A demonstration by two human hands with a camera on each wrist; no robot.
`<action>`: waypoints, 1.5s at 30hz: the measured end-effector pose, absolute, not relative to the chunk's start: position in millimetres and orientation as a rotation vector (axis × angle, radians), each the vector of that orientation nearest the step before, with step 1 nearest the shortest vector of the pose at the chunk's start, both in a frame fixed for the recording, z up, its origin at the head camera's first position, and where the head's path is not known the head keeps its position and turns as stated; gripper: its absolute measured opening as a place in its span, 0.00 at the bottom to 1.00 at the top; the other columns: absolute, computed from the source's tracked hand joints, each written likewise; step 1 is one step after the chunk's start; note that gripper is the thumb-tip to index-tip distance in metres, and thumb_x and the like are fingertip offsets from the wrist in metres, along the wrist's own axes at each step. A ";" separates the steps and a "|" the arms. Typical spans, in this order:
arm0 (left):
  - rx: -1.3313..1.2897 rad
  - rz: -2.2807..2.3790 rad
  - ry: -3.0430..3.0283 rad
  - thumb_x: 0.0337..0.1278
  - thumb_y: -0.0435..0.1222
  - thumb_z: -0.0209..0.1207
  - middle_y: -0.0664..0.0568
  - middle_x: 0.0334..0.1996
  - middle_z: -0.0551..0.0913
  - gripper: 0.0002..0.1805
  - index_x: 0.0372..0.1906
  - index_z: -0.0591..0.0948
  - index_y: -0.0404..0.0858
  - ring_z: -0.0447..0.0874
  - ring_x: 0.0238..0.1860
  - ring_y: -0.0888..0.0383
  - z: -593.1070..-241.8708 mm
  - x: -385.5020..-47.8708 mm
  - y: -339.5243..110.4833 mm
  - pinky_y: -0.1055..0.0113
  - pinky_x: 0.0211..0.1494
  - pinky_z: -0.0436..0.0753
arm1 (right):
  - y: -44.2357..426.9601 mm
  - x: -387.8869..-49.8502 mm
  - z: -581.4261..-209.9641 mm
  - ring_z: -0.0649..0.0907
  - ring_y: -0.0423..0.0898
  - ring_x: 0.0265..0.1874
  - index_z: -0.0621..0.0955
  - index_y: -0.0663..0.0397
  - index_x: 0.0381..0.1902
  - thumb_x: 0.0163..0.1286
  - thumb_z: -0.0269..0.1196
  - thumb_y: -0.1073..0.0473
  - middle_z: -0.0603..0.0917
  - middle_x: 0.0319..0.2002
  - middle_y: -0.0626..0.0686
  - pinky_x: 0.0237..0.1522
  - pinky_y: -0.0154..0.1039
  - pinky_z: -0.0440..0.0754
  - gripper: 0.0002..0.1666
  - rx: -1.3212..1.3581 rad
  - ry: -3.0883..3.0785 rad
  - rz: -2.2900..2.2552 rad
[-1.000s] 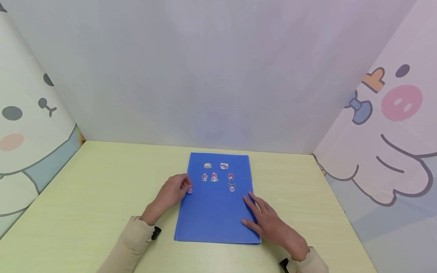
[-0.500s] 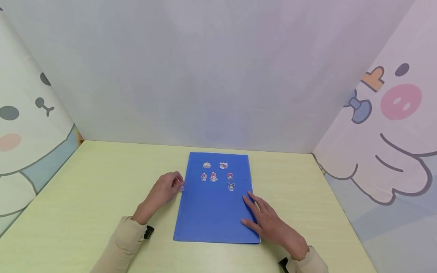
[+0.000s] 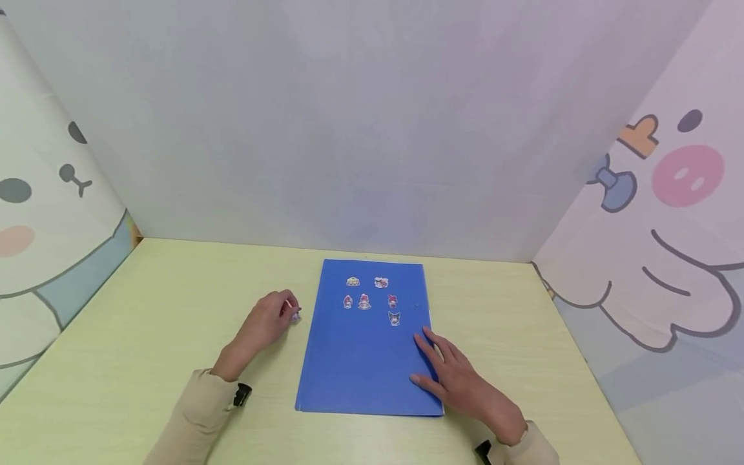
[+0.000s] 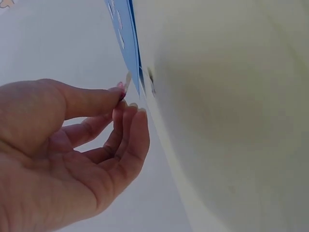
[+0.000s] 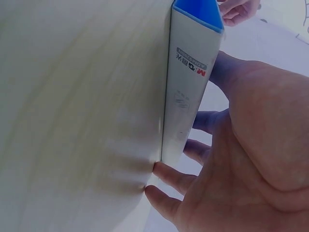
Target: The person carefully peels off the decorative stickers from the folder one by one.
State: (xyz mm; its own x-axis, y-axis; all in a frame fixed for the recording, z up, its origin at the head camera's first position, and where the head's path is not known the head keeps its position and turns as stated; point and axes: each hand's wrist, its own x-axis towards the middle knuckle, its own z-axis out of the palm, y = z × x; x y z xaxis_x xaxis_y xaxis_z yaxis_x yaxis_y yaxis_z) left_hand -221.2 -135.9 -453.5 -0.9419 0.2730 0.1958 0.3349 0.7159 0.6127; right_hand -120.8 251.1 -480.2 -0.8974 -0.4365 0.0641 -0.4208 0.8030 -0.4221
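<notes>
A blue file folder lies flat on the table, with several small cartoon stickers on its upper half. Just left of the folder, my left hand pinches another small sticker between thumb and fingertips, above the table. The left wrist view shows that sticker edge-on, partly pink. My right hand rests on the folder's right edge, fingers spread. From the right wrist, some fingers reach down the folder's white printed side to the tabletop.
The pale wooden table runs back to a plain light wall sheet. Cartoon-printed cloths hang on both sides. A tiny speck shows near the folder's right edge.
My left hand has moved left with the pinched sticker, from over the folder's left edge to beside it. The right hand and folder stay in place.
</notes>
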 end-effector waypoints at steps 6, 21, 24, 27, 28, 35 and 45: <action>-0.495 -1.001 -2.853 0.65 0.23 0.57 0.48 0.29 0.78 0.05 0.35 0.80 0.32 0.75 0.32 0.53 -451.2 -221.3 -141.3 0.59 0.36 0.75 | 251.0 -119.6 -480.7 0.67 0.65 0.69 0.63 0.57 0.79 0.76 0.60 0.41 0.61 0.76 0.64 0.63 0.67 0.68 0.43 -0.758 3.000 -0.664; -0.404 -1.014 -2.999 0.67 0.25 0.55 0.47 0.31 0.77 0.03 0.38 0.79 0.30 0.72 0.32 0.54 -451.0 -219.6 -152.3 0.61 0.34 0.72 | 246.0 -117.1 -460.3 0.66 0.65 0.72 0.62 0.60 0.79 0.79 0.59 0.45 0.59 0.77 0.65 0.67 0.67 0.66 0.41 -0.695 2.913 -0.639; -0.401 -1.014 -3.004 0.68 0.26 0.57 0.47 0.30 0.76 0.02 0.38 0.79 0.29 0.72 0.31 0.54 -448.9 -218.8 -152.1 0.61 0.33 0.72 | 246.6 -117.2 -462.3 0.66 0.66 0.72 0.62 0.60 0.79 0.78 0.59 0.45 0.60 0.77 0.65 0.67 0.68 0.66 0.41 -0.705 2.924 -0.660; -0.392 -0.997 -3.003 0.68 0.26 0.59 0.48 0.30 0.76 0.02 0.39 0.79 0.30 0.72 0.32 0.54 -448.3 -218.6 -151.4 0.60 0.33 0.73 | 247.5 -117.4 -466.0 0.67 0.66 0.70 0.64 0.60 0.78 0.77 0.61 0.45 0.61 0.76 0.66 0.65 0.69 0.67 0.41 -0.741 2.952 -0.684; -0.391 -0.989 -3.001 0.67 0.26 0.59 0.48 0.30 0.76 0.02 0.39 0.79 0.29 0.73 0.32 0.53 -448.5 -218.6 -151.4 0.60 0.33 0.73 | 248.0 -117.5 -467.6 0.67 0.66 0.70 0.64 0.60 0.78 0.77 0.61 0.45 0.61 0.76 0.66 0.64 0.69 0.68 0.41 -0.753 2.964 -0.690; -0.342 -0.889 -3.016 0.66 0.26 0.61 0.44 0.32 0.76 0.05 0.42 0.78 0.28 0.74 0.31 0.51 -451.2 -219.3 -150.1 0.57 0.33 0.75 | 248.8 -117.4 -469.2 0.67 0.66 0.69 0.64 0.62 0.77 0.77 0.61 0.46 0.61 0.76 0.67 0.63 0.69 0.68 0.41 -0.783 2.967 -0.692; -0.277 -0.840 -3.023 0.64 0.24 0.61 0.38 0.37 0.75 0.08 0.46 0.78 0.29 0.75 0.32 0.48 -450.5 -223.9 -139.4 0.56 0.29 0.77 | 245.8 -117.3 -463.2 0.66 0.65 0.71 0.63 0.61 0.79 0.79 0.59 0.46 0.60 0.77 0.66 0.66 0.67 0.67 0.40 -0.722 2.924 -0.654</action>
State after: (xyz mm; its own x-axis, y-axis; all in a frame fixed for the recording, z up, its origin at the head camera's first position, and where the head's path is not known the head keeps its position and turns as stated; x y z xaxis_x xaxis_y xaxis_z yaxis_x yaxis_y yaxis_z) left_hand -223.9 -139.4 -450.5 -0.9845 0.1708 0.0392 0.1665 0.8424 0.5124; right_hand -117.3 245.8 -463.2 -0.8885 -0.4568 0.0434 -0.4317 0.8002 -0.4163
